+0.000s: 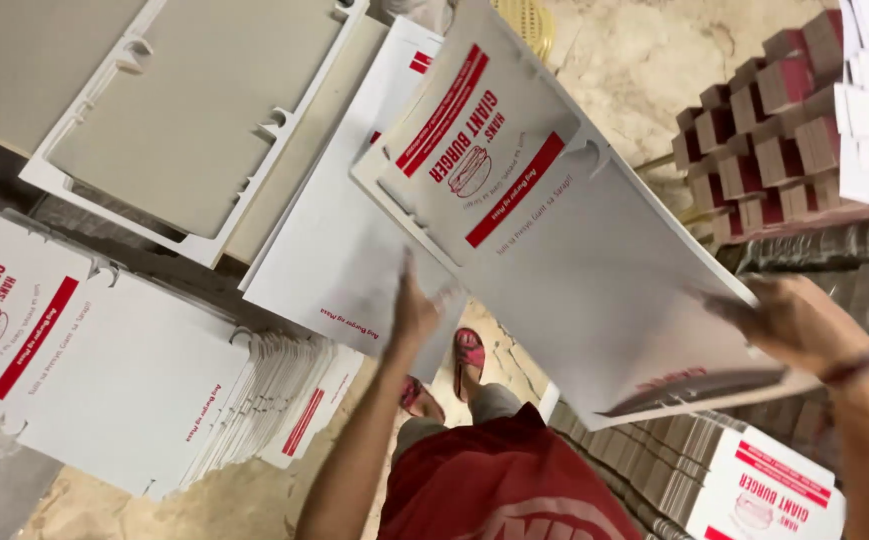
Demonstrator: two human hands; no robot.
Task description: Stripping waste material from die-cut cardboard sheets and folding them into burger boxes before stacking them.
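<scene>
Pale stone floor [655, 60] lies beneath heaps of flat white box blanks. Nearest, a forearm rises from the red shirt [500, 480], its left hand [415, 315] open, fingertips pressed under a big white printed sheet [555, 230]. At the sheet's right edge the right hand [795, 325] clamps it, holding it tilted above the lower stack [715, 470]. Farther off, another sheet [195, 110] lies grey side up.

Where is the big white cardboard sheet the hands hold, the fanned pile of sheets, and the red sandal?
white cardboard sheet [565, 270], head view, on its plain white middle.
fanned pile of sheets [285, 385], head view, on the stepped sheet edges.
red sandal [471, 352], head view, on its strap.
</scene>
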